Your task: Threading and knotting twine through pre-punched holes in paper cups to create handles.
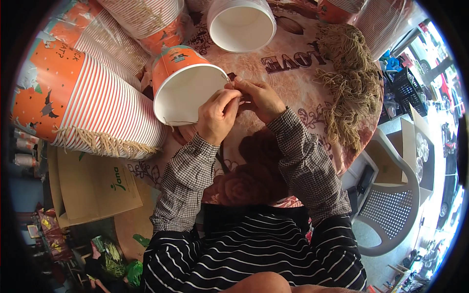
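An orange paper bucket (pixel 181 57) with a white inside lies on its side on the table, its mouth toward me. A thin tan cord (pixel 171 123) shows at the lower left of its rim and again at the right of the rim, beside my fingertips. My left hand (pixel 217 115) is closed in a pinch at the rim's right side. My right hand (pixel 264 100) pinches right against it, fingertips meeting. The cord runs in among the fingers; its end is hidden there.
A long nested stack of orange buckets (pixel 105 97) lies at left, with cords hanging along it. Wrapped bucket stacks (pixel 242 27) stand behind. A heap of tan cords (pixel 349 88) covers the table's right side. A cardboard box (pixel 97 188) and a grey chair (pixel 391 210) flank the table.
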Demonstrator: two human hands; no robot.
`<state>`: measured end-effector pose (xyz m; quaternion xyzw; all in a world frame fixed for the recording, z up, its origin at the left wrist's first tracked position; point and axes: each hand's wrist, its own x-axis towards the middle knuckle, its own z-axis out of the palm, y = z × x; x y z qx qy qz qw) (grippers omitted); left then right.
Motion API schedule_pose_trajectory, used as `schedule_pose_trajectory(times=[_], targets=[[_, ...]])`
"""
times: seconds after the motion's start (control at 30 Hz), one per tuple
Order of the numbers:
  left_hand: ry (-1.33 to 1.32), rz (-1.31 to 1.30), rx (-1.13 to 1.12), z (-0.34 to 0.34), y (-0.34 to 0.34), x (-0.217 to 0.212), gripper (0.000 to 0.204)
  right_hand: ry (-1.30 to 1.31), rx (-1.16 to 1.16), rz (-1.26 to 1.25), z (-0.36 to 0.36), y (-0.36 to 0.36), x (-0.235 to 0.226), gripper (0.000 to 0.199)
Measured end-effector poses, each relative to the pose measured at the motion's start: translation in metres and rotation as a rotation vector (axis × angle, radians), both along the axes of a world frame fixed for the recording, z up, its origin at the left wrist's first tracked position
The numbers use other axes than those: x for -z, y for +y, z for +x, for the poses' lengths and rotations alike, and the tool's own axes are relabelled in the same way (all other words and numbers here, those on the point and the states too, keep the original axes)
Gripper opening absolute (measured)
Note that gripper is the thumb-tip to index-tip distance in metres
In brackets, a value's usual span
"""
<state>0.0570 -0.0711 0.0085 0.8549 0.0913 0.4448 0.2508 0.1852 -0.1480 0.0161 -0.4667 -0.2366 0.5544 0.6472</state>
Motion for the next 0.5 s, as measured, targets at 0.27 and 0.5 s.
schedule_pose_trajectory(times=[0.27,0.5], targets=[[0.095,0.093,-0.017,-0.001,0.004,0.004,0.016,0.114,-0.012,0.093,0.008,0.0,0.008,0.027],[0.009,-0.079,0.016,-0.01,0.015,0.0,0.018,0.166,-0.146,0.183,0.018,0.0,0.013,0.025]])
